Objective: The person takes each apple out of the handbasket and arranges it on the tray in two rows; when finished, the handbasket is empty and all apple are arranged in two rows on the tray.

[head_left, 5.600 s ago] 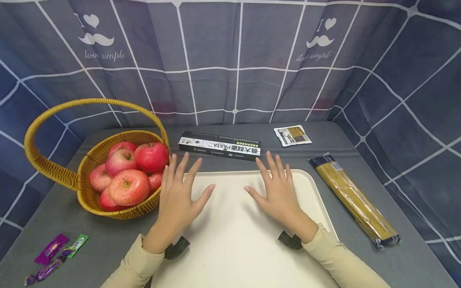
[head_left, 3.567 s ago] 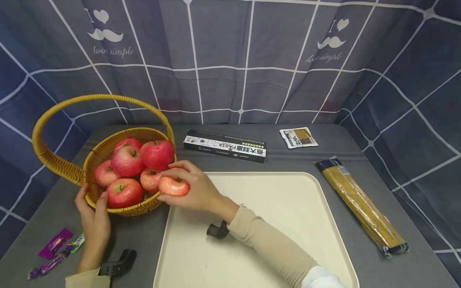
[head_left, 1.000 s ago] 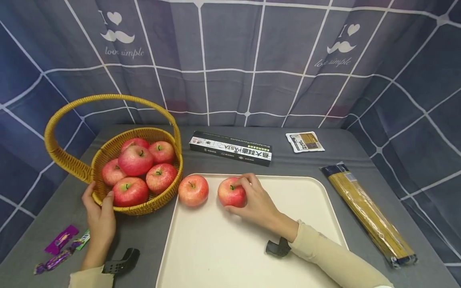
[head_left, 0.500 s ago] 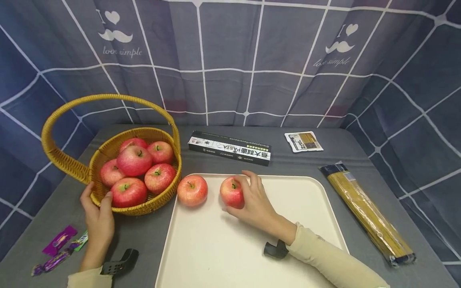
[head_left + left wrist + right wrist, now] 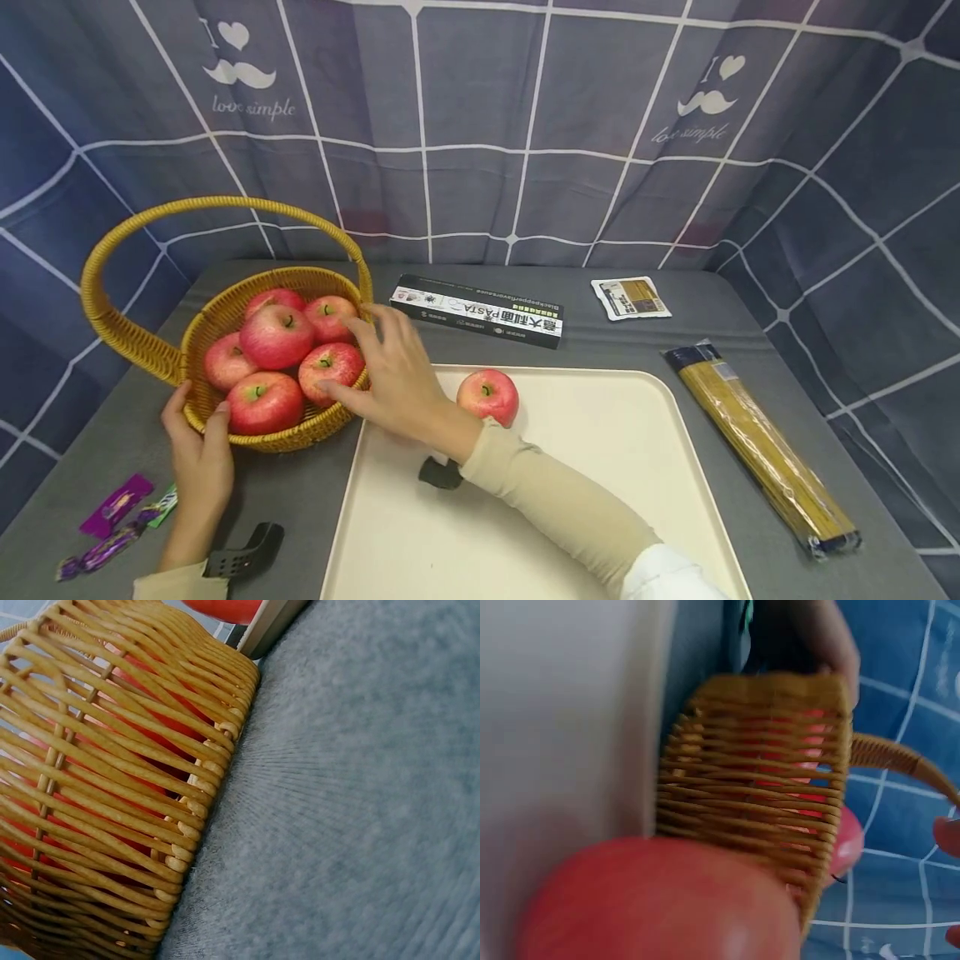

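Reaching over the wicker basket, your right hand hovers with fingers loose and released above an apple inside; your left hand grips the rim. Judge the fruit firm, smooth and bruisable: cup it round its widest part.

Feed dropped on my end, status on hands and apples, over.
Right hand open over basket apples, none gripped. Left hand holds basket rim. One apple on tray visible. Nothing in the way.
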Demonstrator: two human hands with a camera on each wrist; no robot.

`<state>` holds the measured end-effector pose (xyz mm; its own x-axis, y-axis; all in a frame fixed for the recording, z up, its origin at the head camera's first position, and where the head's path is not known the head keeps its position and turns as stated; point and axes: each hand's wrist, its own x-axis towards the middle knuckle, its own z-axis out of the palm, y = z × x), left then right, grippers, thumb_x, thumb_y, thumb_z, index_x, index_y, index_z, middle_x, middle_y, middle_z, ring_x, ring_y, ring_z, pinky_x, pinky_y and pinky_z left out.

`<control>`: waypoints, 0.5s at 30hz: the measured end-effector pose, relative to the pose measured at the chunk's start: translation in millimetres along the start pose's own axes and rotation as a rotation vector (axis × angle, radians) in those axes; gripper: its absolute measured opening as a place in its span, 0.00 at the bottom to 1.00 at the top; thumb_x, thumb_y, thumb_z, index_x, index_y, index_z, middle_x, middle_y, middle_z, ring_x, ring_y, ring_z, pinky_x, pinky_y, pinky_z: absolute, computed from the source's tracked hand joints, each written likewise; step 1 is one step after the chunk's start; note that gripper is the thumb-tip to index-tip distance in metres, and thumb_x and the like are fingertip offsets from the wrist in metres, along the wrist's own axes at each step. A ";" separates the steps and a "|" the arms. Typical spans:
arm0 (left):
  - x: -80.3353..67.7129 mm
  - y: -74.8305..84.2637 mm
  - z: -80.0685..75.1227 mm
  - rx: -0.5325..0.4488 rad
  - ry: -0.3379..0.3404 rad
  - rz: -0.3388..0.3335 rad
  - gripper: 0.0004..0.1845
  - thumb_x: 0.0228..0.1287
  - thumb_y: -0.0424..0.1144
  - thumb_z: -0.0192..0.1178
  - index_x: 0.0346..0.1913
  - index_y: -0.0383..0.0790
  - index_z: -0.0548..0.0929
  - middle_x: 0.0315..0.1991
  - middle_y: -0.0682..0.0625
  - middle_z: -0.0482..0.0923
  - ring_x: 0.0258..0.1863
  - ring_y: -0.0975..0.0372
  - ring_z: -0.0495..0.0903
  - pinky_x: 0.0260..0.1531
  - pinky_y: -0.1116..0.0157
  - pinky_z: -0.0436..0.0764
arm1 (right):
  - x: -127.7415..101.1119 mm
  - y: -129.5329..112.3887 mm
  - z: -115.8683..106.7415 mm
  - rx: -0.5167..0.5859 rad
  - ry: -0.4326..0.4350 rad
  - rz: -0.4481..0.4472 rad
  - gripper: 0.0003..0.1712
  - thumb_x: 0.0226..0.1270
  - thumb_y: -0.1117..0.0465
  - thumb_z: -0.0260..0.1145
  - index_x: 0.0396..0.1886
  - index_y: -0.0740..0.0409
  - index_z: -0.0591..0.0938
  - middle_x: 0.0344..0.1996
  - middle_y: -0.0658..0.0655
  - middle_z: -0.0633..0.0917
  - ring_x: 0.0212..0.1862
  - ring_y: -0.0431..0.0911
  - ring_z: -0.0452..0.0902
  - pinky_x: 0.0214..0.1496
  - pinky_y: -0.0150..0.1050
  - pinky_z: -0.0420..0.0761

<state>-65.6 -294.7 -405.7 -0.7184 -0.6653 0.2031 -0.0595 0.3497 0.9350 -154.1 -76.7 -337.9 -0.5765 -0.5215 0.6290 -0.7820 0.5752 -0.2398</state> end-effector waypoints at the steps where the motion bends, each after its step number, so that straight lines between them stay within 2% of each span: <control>1: -0.2 0.3 -1.1 0.001 0.001 0.002 0.28 0.64 0.41 0.44 0.67 0.52 0.53 0.68 0.42 0.54 0.64 0.64 0.56 0.64 0.71 0.51 | 9.5 -5.1 6.5 0.011 0.001 0.000 0.40 0.50 0.37 0.64 0.58 0.53 0.67 0.56 0.58 0.69 0.59 0.48 0.63 0.61 0.39 0.66; 4: -0.5 0.7 -3.4 0.011 0.001 -0.008 0.28 0.65 0.41 0.44 0.67 0.53 0.53 0.68 0.43 0.54 0.64 0.64 0.56 0.63 0.72 0.51 | 34.1 -17.4 24.7 0.043 -0.024 0.030 0.39 0.51 0.37 0.63 0.58 0.53 0.67 0.54 0.55 0.71 0.57 0.45 0.66 0.56 0.34 0.71; 6: -0.4 1.0 -4.0 0.017 -0.004 -0.011 0.28 0.65 0.41 0.44 0.67 0.53 0.52 0.68 0.43 0.54 0.65 0.62 0.56 0.65 0.69 0.51 | 47.2 -23.3 34.5 0.056 -0.072 0.074 0.39 0.52 0.35 0.60 0.59 0.52 0.67 0.55 0.54 0.70 0.56 0.44 0.67 0.54 0.32 0.72; 10: 0.1 1.5 -2.9 0.015 -0.014 -0.016 0.28 0.65 0.42 0.44 0.67 0.54 0.52 0.69 0.43 0.53 0.65 0.60 0.55 0.67 0.64 0.50 | 65.4 -28.7 50.9 0.078 -0.205 0.161 0.46 0.54 0.31 0.55 0.67 0.48 0.57 0.60 0.52 0.67 0.59 0.42 0.67 0.60 0.32 0.68; 15: -0.1 3.1 0.0 0.003 -0.023 -0.006 0.28 0.65 0.42 0.44 0.67 0.53 0.52 0.67 0.42 0.55 0.63 0.63 0.58 0.62 0.72 0.53 | 72.2 -30.7 67.2 0.150 -0.332 0.295 0.51 0.54 0.28 0.50 0.71 0.45 0.46 0.67 0.56 0.62 0.67 0.45 0.59 0.66 0.36 0.63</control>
<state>-65.7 -293.6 -402.8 -0.7338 -0.6520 0.1908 -0.0657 0.3477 0.9353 -187.7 -174.4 -334.8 -0.8050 -0.5364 0.2534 -0.5846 0.6448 -0.4924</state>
